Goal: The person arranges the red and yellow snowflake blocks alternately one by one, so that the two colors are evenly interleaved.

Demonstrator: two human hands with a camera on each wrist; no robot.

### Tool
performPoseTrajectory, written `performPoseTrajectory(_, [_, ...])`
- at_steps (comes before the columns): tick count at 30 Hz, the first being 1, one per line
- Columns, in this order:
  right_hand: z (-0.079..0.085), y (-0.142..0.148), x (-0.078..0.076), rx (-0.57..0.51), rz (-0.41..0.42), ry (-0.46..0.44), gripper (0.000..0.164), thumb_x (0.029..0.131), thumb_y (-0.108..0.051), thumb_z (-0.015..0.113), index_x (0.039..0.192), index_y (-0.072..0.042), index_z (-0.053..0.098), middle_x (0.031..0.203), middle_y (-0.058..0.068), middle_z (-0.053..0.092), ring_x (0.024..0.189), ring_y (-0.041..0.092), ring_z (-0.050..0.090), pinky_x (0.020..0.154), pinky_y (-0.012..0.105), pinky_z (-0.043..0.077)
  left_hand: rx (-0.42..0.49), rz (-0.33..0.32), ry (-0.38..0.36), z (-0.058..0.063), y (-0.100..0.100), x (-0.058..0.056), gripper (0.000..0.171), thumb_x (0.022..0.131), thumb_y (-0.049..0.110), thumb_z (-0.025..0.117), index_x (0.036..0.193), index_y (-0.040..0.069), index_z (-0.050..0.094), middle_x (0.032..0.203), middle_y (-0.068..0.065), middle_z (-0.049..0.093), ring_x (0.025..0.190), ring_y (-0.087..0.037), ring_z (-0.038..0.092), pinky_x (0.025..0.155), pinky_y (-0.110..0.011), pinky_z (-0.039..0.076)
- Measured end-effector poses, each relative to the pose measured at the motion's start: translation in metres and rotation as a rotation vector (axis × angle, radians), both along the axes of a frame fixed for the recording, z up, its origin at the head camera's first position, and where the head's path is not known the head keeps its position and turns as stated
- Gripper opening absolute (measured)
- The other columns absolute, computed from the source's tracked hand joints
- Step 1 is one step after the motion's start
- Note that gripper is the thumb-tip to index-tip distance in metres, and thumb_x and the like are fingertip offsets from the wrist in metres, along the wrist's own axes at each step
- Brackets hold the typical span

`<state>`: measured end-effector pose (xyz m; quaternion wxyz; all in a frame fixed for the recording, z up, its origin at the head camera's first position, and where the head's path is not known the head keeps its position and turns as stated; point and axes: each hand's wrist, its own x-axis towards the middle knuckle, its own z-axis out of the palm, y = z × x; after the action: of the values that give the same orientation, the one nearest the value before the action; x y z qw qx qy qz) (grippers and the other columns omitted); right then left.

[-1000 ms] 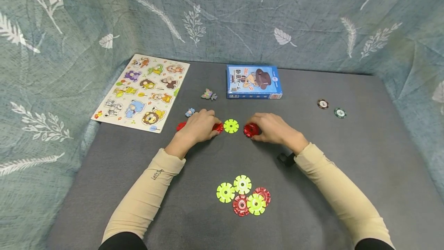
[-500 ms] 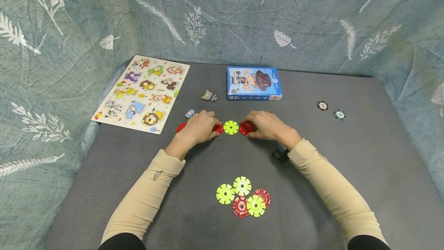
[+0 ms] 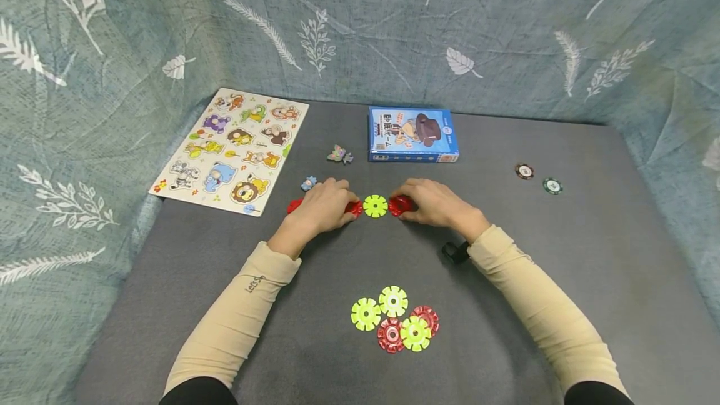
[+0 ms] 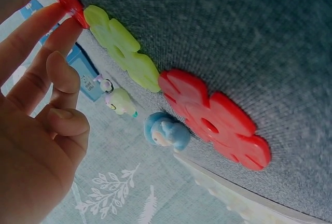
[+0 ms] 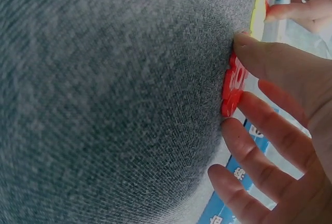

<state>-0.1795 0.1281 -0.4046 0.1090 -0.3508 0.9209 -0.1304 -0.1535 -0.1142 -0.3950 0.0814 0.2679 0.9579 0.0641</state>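
Note:
Fingertips of my left hand (image 3: 323,206) hold a red notched plastic disc (image 3: 353,208) at its edges, flat on the grey table. Right beside it lies a yellow-green disc (image 3: 375,206). On that disc's other side, my right hand (image 3: 435,204) pinches another red disc (image 3: 400,206) between thumb and fingers, its edge right at the yellow-green one. The left wrist view shows the row running on under my left hand, with a yellow-green disc (image 4: 123,47) and then a red disc (image 4: 212,117); in the head view that hand mostly hides them.
Nearer me lies a loose group of yellow-green discs (image 3: 365,314) and red discs (image 3: 390,335). Behind are a blue game box (image 3: 413,134), an animal puzzle board (image 3: 230,152) and small figures (image 3: 339,154). Two poker chips (image 3: 524,171) lie at right. A blue figure (image 4: 167,130) stands near the row.
My right hand has slid its red disc left, up to the yellow-green disc, and then stopped. The left hand has stayed in place.

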Motion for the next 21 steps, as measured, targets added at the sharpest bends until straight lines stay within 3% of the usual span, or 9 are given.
performPoseTrajectory(21, [-0.0008, 0.0024, -0.0008, -0.032, 0.023, -0.027, 0.04, 0.083, -0.023, 0.075, 0.121, -0.013, 0.066, 0.118, 0.006, 0.066, 0.104, 0.02, 0.062, 0.089, 0.039, 0.051, 0.01, -0.004, 0.007, 0.0008, -0.0007, 0.0005, 0.028, 0.087, 0.029, 0.071, 0.111, 0.014, 0.073, 0.094, -0.006, 0.063, 0.081, -0.025, 0.055, 0.069, -0.04, 0.047])
